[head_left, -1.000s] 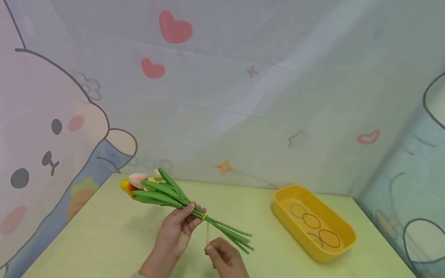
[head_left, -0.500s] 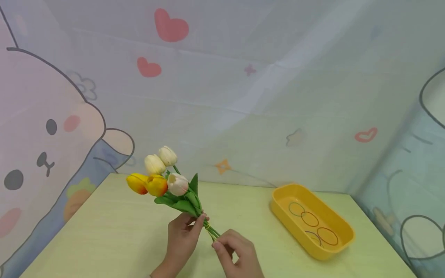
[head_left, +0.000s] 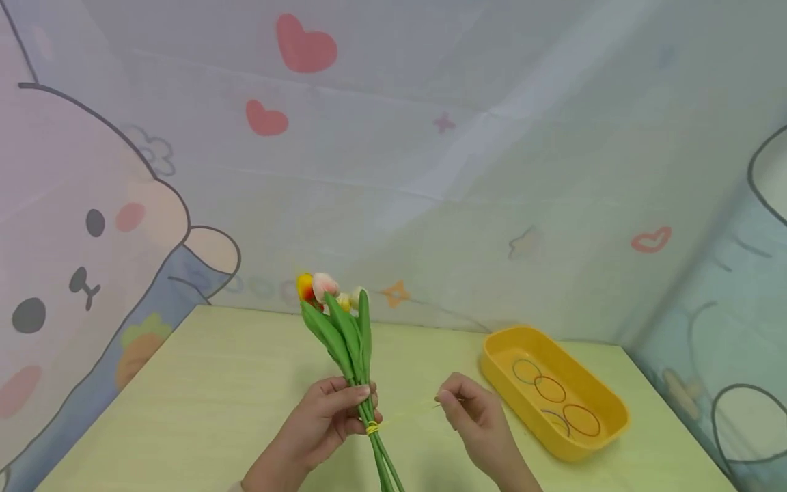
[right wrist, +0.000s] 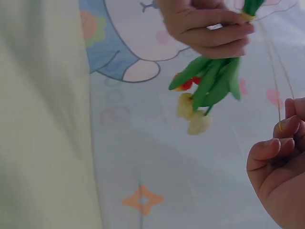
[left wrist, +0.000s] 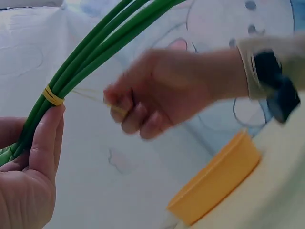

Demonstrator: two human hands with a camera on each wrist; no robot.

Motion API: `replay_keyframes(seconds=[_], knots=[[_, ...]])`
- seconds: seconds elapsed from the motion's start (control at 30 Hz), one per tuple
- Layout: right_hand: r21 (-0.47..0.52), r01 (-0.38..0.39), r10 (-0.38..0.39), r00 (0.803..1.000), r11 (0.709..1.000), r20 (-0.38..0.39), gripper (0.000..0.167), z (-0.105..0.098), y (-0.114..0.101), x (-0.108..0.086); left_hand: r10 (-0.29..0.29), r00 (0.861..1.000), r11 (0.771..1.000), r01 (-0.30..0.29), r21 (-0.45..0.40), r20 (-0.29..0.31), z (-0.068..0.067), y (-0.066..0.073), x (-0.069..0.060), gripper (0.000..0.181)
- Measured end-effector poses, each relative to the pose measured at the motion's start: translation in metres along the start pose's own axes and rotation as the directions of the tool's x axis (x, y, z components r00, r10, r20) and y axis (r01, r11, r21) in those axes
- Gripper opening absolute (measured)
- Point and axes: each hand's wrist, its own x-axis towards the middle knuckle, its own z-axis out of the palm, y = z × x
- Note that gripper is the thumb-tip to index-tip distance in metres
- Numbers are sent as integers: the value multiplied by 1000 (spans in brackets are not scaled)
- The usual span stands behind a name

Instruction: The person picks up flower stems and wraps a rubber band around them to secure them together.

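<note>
My left hand (head_left: 320, 424) grips a bunch of artificial tulips (head_left: 347, 335) by the stems, blooms pointing up and away. The blooms are yellow-orange, pink and white, among green leaves. A yellow rubber band (head_left: 371, 428) is wound around the stems just below that hand. In the left wrist view, a stretched loop runs from the wound rubber band (left wrist: 53, 96) to my right hand (left wrist: 152, 95), which is blurred. The right wrist view shows my right hand (right wrist: 281, 167) pinching the loop's end, with two thin strands pulled taut. The stem ends leave the head view at the bottom.
A yellow tray (head_left: 522, 404) stands at the right of the pale table (head_left: 184, 383). Several coloured rubber bands (head_left: 550, 389) lie in it. A printed cloth backdrop (head_left: 430, 171) rises behind the table.
The bunch has swung from leaning left to nearly upright, its blooms showing briefly in between. My right hand has moved right and up, away from the stems, stretching the rubber band.
</note>
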Motion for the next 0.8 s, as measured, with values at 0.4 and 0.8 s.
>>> replay_keyframes(seconds=[0.4,0.8], knots=[[-193,-117,98,989,974,-108,13,72,17,-14,125,941,965,-189,-183,-314,14,4,-5,16],[-24,-330,322,934,944,-155,22,100,-5,-23,450,740,865,-223,450,-499,17,-19,5,11]])
